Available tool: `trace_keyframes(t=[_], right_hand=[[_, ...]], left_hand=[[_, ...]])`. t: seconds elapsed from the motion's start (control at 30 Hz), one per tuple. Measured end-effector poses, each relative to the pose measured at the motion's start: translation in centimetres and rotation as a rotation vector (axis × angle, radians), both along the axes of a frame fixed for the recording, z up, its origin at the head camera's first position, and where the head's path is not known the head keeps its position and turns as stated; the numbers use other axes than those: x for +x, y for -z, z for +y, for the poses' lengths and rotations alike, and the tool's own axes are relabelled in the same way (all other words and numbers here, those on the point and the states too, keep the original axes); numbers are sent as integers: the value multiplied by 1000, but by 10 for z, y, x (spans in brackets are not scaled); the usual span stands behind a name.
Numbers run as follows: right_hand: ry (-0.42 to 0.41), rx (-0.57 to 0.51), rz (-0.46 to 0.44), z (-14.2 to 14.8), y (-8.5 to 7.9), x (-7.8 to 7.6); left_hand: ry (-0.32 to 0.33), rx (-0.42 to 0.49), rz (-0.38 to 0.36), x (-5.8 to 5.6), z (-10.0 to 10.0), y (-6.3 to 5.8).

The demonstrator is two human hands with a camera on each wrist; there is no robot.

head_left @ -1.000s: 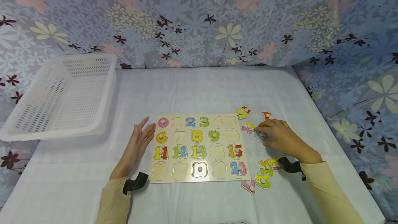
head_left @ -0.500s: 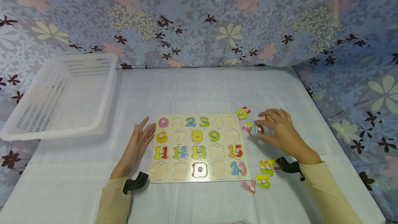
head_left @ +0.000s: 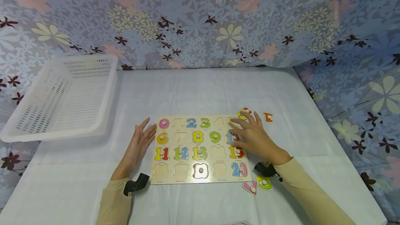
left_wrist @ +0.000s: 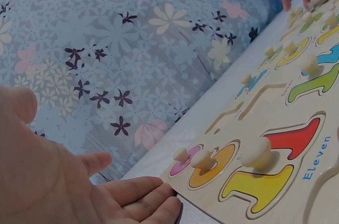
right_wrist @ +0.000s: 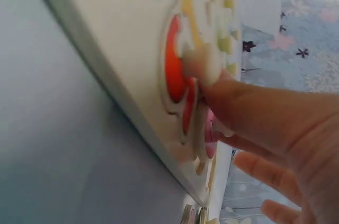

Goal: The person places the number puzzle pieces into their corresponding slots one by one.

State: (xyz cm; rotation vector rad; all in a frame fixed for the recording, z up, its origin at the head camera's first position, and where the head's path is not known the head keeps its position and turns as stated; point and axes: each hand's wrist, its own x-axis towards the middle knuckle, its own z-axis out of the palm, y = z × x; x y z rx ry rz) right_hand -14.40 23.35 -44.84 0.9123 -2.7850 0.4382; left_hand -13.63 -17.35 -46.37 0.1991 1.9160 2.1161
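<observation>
A wooden number puzzle board (head_left: 218, 169) lies on the white cloth, with many coloured number pieces in its slots and several slots bare. My right hand (head_left: 240, 135) is over the board's right column and pinches the blue-and-pink number 10 piece (head_left: 231, 137) at the second-row slot. In the right wrist view the thumb of that hand (right_wrist: 254, 113) lies by the knob of the red-and-yellow 15 piece (right_wrist: 175, 65). My left hand (head_left: 142, 137) rests flat, fingers straight, against the board's left edge (left_wrist: 212, 203); the left wrist view shows that hand (left_wrist: 116, 195).
Loose pieces lie right of the board: an orange one (head_left: 267, 117), a yellow one (head_left: 242, 113), a green 19 (head_left: 264, 182) and a pink 7 (head_left: 251, 187). A white perforated basket (head_left: 62, 96) stands at the far left. Flowered cloth walls the back and right.
My right hand lifted the number 10 piece from the loose pieces and carried it left onto the board's right column. The left hand has not moved.
</observation>
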Motion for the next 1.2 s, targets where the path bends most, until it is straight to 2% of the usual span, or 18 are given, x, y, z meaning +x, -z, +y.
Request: trace_keyframes(t=[0.23,0.53,0.67,0.8,1.03,1.1,1.2], right_hand=[[34,4,-12,0,3,-2],[81,-70,-33,5,8,-4],[92,-145,-10,12,4,0],[105,-195,14,30,-5,13],[87,-105,-29,65,-12,53],[124,-86,-46,73,-12,64],[233,-32,-65,84,-12,76]], left_hand=[[3,2,4,-1,1,0],[15,-1,11,-4,2,3],[14,4,13,-4,2,3],[15,16,10,-2,3,3],[2,-28,8,1,3,4],[-7,-40,4,1,3,3],[-14,-48,-5,0,3,3]])
